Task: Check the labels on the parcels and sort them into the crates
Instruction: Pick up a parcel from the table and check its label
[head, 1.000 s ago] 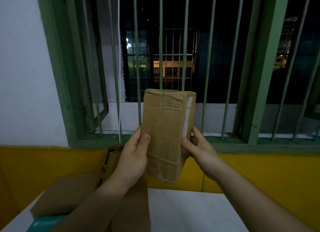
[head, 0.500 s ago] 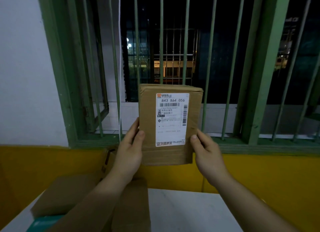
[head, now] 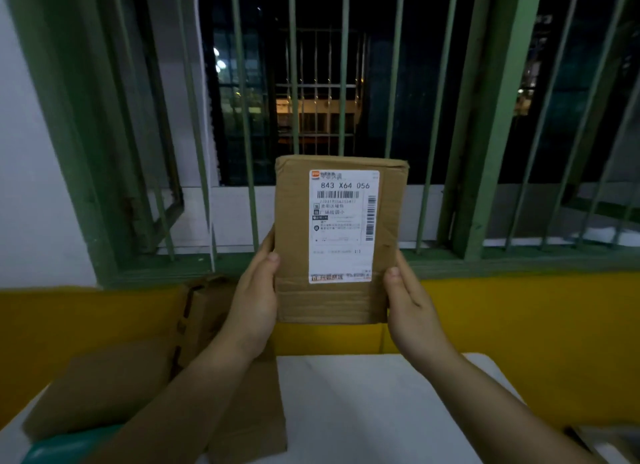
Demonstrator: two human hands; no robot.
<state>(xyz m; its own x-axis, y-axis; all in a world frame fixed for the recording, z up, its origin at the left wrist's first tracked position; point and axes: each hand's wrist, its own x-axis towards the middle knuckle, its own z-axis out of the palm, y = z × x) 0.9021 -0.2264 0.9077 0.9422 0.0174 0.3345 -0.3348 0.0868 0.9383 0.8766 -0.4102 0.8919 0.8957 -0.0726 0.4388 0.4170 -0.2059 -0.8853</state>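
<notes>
A brown cardboard parcel (head: 388, 221) is held upright in front of me, above the table. Its white shipping label (head: 343, 226) faces me and reads 843 X64 056, with barcodes below. My left hand (head: 254, 304) grips the parcel's lower left edge, thumb on the front. My right hand (head: 412, 311) grips the lower right edge the same way. No crates are in view.
More brown cardboard parcels (head: 104, 387) lie on the white table (head: 374, 404) at the left, with a teal object (head: 65, 446) at the bottom left corner. Behind stand a yellow wall (head: 519, 325) and a green barred window (head: 485, 117).
The parcel was turned between my hands from its plain taped side to the label side facing me. It now sits slightly lower and squarer to the camera.
</notes>
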